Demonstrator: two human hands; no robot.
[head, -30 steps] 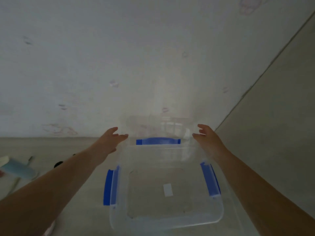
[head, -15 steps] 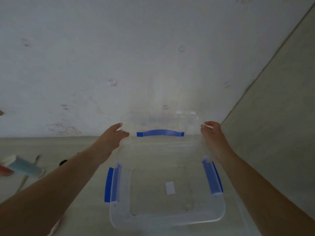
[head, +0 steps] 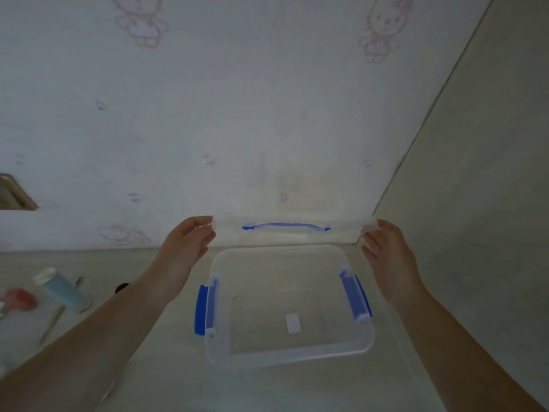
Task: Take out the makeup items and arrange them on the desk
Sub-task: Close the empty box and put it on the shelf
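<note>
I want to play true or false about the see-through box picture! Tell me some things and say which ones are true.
1. Both hands hold the clear lid up. True: left hand, right hand.
2. The box is full of makeup. False: it looks empty.
3. The box's side latches are red. False: they are blue.
4. A light blue bottle lies on the desk left of the box. True.

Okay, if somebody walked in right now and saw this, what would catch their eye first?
Probably the clear lid with its blue handle, held up edge-on by the left hand and right hand at its two ends. Below it sits the open clear box with blue side latches, apparently empty. At far left on the desk lies a pale blue tube.
</note>
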